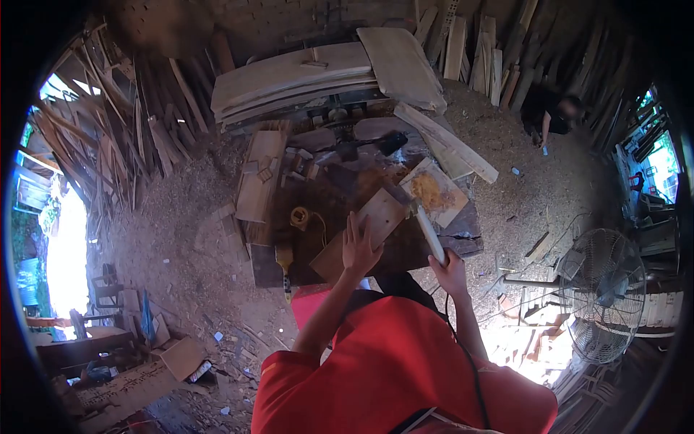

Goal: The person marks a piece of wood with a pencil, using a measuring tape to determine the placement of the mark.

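My left hand lies flat with its fingers stretched out on a light wooden board, which is set at a slant across the dark worktable. In my right hand, the fingers wrap round a long white stick-shaped tool. Its narrow far end is right at the board's right edge. A black cord runs down from my right hand over the red shirt. Just beyond the tool sits a pale square panel with a heap of orange-brown powder on it.
To the left are a yellow tape measure, a brush and stacked boards. Large planks lie behind the table. A person crouches at the far right. A wire-caged fan stands at the right, and wood scraps litter the floor.
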